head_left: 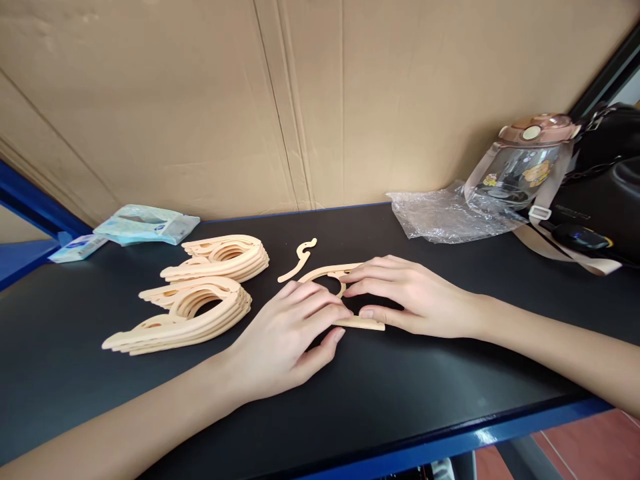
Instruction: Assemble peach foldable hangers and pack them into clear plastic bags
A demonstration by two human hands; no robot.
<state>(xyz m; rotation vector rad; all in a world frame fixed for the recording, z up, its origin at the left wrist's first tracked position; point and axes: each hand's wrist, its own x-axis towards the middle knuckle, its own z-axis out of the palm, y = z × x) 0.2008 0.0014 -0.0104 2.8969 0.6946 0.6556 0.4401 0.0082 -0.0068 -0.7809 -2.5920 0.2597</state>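
Cream-coloured and curved, the hanger-like piece point(361, 323) lies on the black desk point(310, 427) directly under both hands, partly hidden from me. Over its rounded end sits the left hand point(290, 330), fingers loosely bent together and thumb held apart from them; its fingertips are tucked out of sight, so I cannot tell whether they grip or only rest. Opposite, the right hand point(405, 293) is half open, fingers laid forward over the farther arm of the piece and thumb against the nearer one; I cannot tell how firmly it holds.

Just beyond the left hand I see a loose hooked piece point(295, 269), touching neither hand. Left of that hand stand two piles of matching pieces, a nearer stack point(190, 328) and a farther stack point(210, 269), with a tissue pack point(155, 232) behind them.

Beyond the right hand, well apart, lie a crumpled clear bag point(430, 213), a strapped bottle point(520, 173) and a black bag point(610, 207). Cardboard point(320, 120) closes off the far side past both hands. Toward me, I have bare black surface between the hands and the blue front edge point(480, 437); another bare stretch runs beyond the right hand, up to the clear bag.
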